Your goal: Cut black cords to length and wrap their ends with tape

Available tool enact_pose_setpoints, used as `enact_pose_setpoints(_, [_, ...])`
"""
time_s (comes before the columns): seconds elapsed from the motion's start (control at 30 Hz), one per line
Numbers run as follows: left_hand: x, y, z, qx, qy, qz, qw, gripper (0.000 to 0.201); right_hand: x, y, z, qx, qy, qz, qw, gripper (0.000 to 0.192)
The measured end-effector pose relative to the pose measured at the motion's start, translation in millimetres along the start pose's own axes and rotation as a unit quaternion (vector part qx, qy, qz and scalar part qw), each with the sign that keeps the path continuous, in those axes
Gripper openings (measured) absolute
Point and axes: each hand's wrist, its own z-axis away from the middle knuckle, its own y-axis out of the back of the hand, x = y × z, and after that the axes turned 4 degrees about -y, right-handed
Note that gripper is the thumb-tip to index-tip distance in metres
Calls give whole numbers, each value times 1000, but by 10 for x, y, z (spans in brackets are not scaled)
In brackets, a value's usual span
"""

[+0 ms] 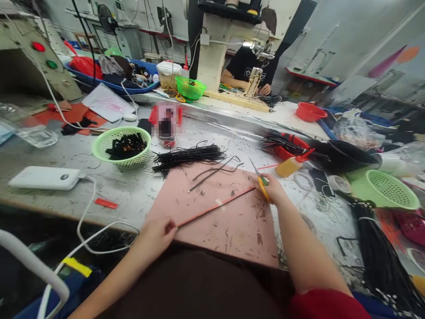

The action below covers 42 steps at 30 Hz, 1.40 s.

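Observation:
A narrow red-and-black strip (215, 207) stretches slantwise over a pinkish board (212, 239). My left hand (162, 232) is closed, pinching the strip's near end between thumb and fingers. At the far end, my right hand (274, 188) is closed around scissors (263, 189) with yellow handles, their blades pointing away from me. Whether the right fingers also grip the strip, I cannot tell. Two loose black cords (212, 177) lie at the top of the board, beside a thick bundle of black cords (191, 156).
Left of the bundle stands a green basket (121, 164) of black pieces, with a white power bank (44, 177) nearer me. A yellow glue bottle (289, 166) and a green strainer (385, 189) are on the right. A person sits behind the sewing machine (212, 62).

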Motion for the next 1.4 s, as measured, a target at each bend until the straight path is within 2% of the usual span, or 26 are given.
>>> enact_pose_setpoints(0.33, [91, -14, 16, 19, 4, -44, 999, 10, -4, 4, 37, 9, 0, 33, 999, 50])
enact_pose_setpoints(0.4, [98, -32, -11, 21, 17, -2, 1000, 9, -24, 13, 32, 23, 6, 35, 999, 49])
enact_pose_setpoints(0.5, [155, -84, -100, 14, 56, 139, 989, 11, -34, 89, 13, 72, 16, 41, 996, 52])
enact_pose_setpoints(0.6, [279, -164, -224, 9, 106, 280, 954, 16, 42, 240, 5, 103, 7, 123, 987, 52])
enact_pose_setpoints(0.73, [468, -286, -372, 2, 133, 411, 902, 17, 277, 425, 47, 73, -18, 230, 970, 51])
enact_pose_setpoints(0.83, [601, -380, -442, -10, 130, 454, 882, 16, 424, 489, 108, 57, -6, 237, 970, 49])
enact_pose_setpoints(0.97, [765, -482, -464, -17, 120, 472, 873, 15, 478, 530, 302, 70, -1, 260, 963, 30])
enact_pose_setpoints(1.03, [824, -512, -445, -13, 120, 480, 869, 14, 508, 535, 477, 82, -36, 275, 957, 24])
enact_pose_setpoints(1.07, [845, -522, -430, -8, 121, 484, 867, 14, 543, 529, 578, 85, -61, 283, 953, 28])
enact_pose_setpoints(1.1, [860, -531, -414, -3, 123, 486, 865, 13, 593, 516, 678, 67, -118, 294, 946, 35])
enact_pose_setpoints(1.13, [871, -540, -398, 2, 125, 489, 863, 13, 656, 497, 774, 56, -136, 293, 945, 36])
enact_pose_setpoints(1.23, [886, -572, -359, 14, 129, 494, 860, 13, 847, 410, 999, 98, -117, 195, 969, 24])
enact_pose_setpoints(1.3, [892, -597, -340, 12, 123, 498, 858, 14, 878, 345, 1108, 157, -123, 21, 980, 16])
enact_pose_setpoints(1.33, [898, -609, -333, 9, 118, 501, 857, 15, 842, 313, 1158, 177, -121, -98, 972, 13])
enact_pose_setpoints(1.37, [908, -619, -327, 2, 112, 503, 857, 15, 769, 280, 1207, 184, -106, -227, 951, 12])
enact_pose_setpoints(1.4, [921, -627, -323, -5, 105, 505, 857, 16, 662, 244, 1254, 179, -76, -357, 914, 12])
